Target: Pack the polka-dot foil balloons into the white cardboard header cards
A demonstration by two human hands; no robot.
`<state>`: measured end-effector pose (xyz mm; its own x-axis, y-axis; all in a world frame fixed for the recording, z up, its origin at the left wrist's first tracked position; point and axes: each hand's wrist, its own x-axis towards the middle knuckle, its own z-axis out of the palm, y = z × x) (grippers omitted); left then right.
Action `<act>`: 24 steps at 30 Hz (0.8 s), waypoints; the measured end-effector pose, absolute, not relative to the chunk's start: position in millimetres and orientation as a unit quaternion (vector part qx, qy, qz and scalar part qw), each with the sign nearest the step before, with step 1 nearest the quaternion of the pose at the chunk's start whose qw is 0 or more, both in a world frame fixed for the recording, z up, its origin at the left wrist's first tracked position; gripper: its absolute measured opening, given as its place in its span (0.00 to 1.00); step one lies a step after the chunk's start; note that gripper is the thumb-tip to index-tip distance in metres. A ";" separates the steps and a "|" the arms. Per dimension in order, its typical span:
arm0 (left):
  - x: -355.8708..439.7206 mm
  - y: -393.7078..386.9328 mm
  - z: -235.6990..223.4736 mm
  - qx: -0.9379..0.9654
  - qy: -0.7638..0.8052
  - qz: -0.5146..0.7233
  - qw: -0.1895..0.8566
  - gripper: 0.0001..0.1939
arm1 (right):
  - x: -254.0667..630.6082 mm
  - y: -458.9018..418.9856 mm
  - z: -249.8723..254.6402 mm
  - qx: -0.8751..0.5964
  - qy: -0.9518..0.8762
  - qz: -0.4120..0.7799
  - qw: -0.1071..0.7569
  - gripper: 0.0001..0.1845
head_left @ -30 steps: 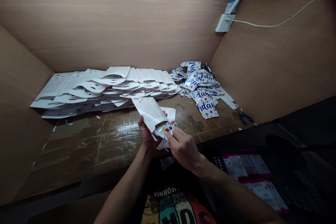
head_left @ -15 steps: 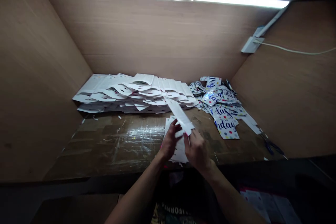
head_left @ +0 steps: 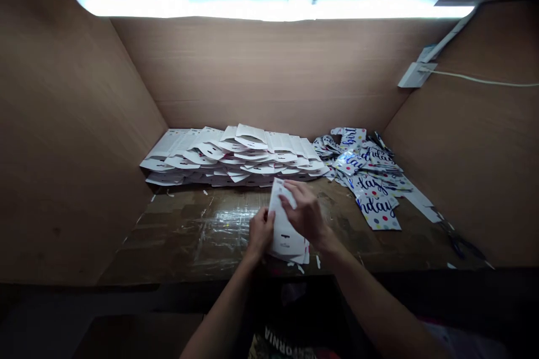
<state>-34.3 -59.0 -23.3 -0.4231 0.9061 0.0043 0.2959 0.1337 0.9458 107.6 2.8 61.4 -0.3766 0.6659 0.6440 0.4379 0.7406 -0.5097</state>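
My left hand (head_left: 261, 233) grips the left edge of a white card packet (head_left: 285, 227), which has a small dark slot and stands above a small stack of white cards (head_left: 300, 255). My right hand (head_left: 305, 214) lies across the packet's upper right side, fingers over its edge. Behind them, a long overlapping row of white cards (head_left: 236, 157) rests on the scuffed, taped wooden table (head_left: 202, 235). To the right lies a heap of glossy polka-dot "birthday" printed pieces (head_left: 362, 176), out of reach of both hands.
Dark-handled scissors (head_left: 458, 242) lie at the table's right end, with paper scraps (head_left: 318, 262) near the front edge. Brown panels (head_left: 269, 73) wall the back and sides. A wall socket (head_left: 416, 74) with a pale cable sits at right, below a bright lamp (head_left: 269, 0).
The polka-dot piece seen a second ago no longer shows. The white packet has turned upright above the small stack, and the view has tilted up, bringing the lamp into sight.
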 end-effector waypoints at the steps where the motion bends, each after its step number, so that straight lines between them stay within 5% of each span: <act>1: -34.2 -58.6 -24.6 0.410 0.672 0.524 0.325 0.16 | 128.5 -9.1 42.0 -0.405 -0.766 0.174 0.469 0.17; 6: -6.4 -54.3 -22.1 0.295 0.601 0.613 0.420 0.21 | 184.9 -59.2 -3.8 -0.443 -0.460 0.619 0.458 0.31; 9: 13.3 -57.3 -8.6 0.237 0.514 0.615 0.549 0.25 | 193.1 -73.8 4.3 -0.381 -0.352 0.718 0.464 0.27; 13: 23.7 -69.1 10.6 0.143 0.257 0.522 0.800 0.44 | 203.7 -84.5 14.8 -0.371 -0.343 0.756 0.417 0.25; 16: 27.6 -74.3 17.0 0.155 0.158 0.491 0.842 0.58 | 205.8 -94.7 9.1 -0.392 -0.378 0.745 0.386 0.26; 21: 30.3 -68.2 15.3 0.126 0.161 0.493 0.846 0.59 | 219.2 -80.4 -6.2 -0.436 -0.560 0.619 0.337 0.31; 24: 24.2 -60.2 12.5 0.100 0.148 0.527 0.831 0.57 | 267.6 -30.5 -3.3 -0.544 -0.625 0.418 0.373 0.29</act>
<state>24.2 -60.2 12.5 0.4009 0.9051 -0.1414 -0.8460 0.4250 0.3221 267.6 -30.5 -3.3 -0.1307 0.9914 0.0113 0.3673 0.0590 -0.9282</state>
